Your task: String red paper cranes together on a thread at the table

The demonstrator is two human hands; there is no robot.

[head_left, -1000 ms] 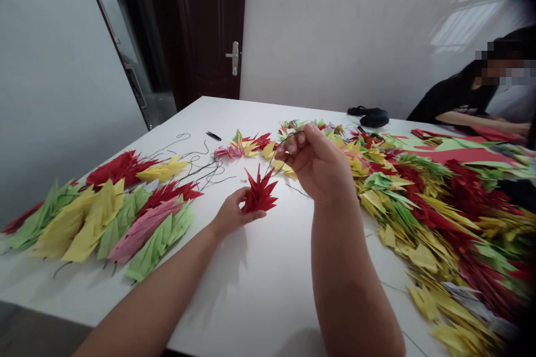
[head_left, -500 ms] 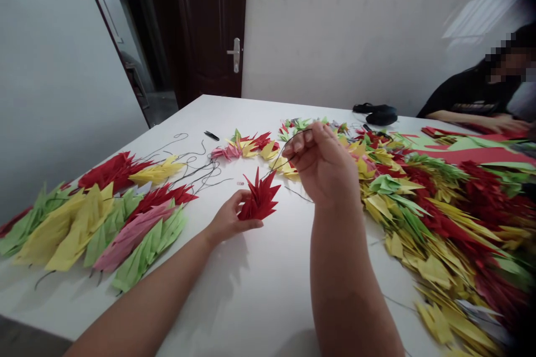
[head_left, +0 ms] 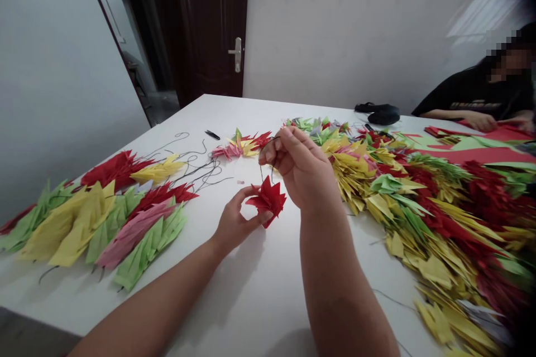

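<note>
My left hand (head_left: 239,216) pinches a red folded-paper flower (head_left: 270,201) between thumb and fingers, a little above the white table (head_left: 209,301). Its pointed petals face up and toward me. Just above and to the right, my right hand (head_left: 295,162) is closed on a thin dark string (head_left: 261,170), which runs down to the flower. How the string joins the flower I cannot make out. Left of my hands lie several strung paper pieces in green, yellow, pink and red, such as a pink one (head_left: 132,234), with loose dark strings (head_left: 201,170) trailing from them.
A large heap of folded paper (head_left: 435,256), mostly yellow, red and green, covers the right side. Small black thread snips (head_left: 213,134) lie at the back left, near a black case (head_left: 383,114) farther right. A co-worker (head_left: 473,95) in black handles red paper at the far right.
My right hand has come down and left, closer to the flower. The flower has turned in my left hand, so its petals now open toward me. The co-worker's hands have shifted.
</note>
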